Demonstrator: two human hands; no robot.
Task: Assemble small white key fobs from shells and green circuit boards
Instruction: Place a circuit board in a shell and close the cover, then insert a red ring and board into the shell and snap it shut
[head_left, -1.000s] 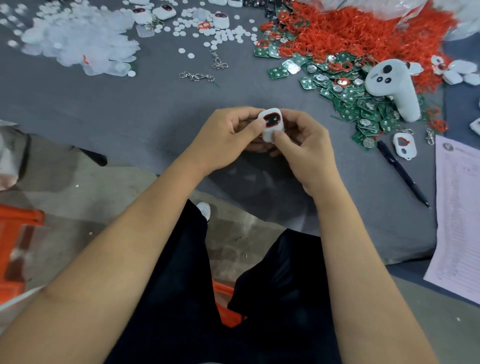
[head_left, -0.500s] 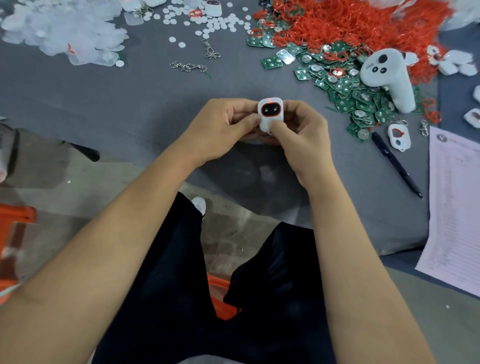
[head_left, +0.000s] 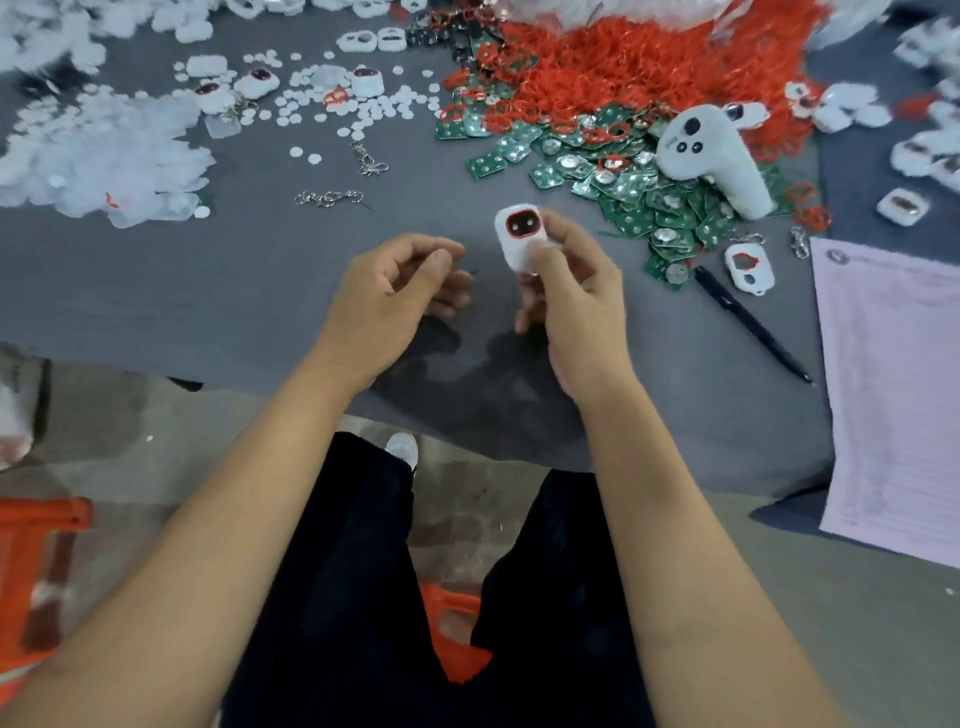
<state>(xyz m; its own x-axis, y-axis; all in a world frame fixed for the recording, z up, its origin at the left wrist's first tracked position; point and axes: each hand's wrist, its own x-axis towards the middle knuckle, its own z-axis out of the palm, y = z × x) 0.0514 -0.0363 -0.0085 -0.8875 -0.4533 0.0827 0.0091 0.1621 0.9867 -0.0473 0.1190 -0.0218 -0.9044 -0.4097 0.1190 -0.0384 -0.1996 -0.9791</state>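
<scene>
My right hand (head_left: 571, 291) holds a small white key fob (head_left: 519, 236) upright over the grey table (head_left: 260, 291), thumb pressed on its lower front. The fob has a red-ringed dark window with two dots. My left hand (head_left: 395, 291) hovers to the left of the fob, apart from it, fingers loosely curled and holding nothing. A heap of green circuit boards (head_left: 644, 202) lies to the right of the fob. An open white shell (head_left: 749, 267) lies by the boards' near edge.
Red rubber rings (head_left: 623, 62) are piled at the back. A white controller (head_left: 711, 156) rests on the boards. White discs and clear pieces (head_left: 104, 161) spread at the left, with keychains (head_left: 327, 197). A black pen (head_left: 753, 325) and a paper sheet (head_left: 893, 384) lie at the right.
My left hand has let go of the fob and moved left. My right hand now holds the fob alone, shifted slightly right and farther out over the table.
</scene>
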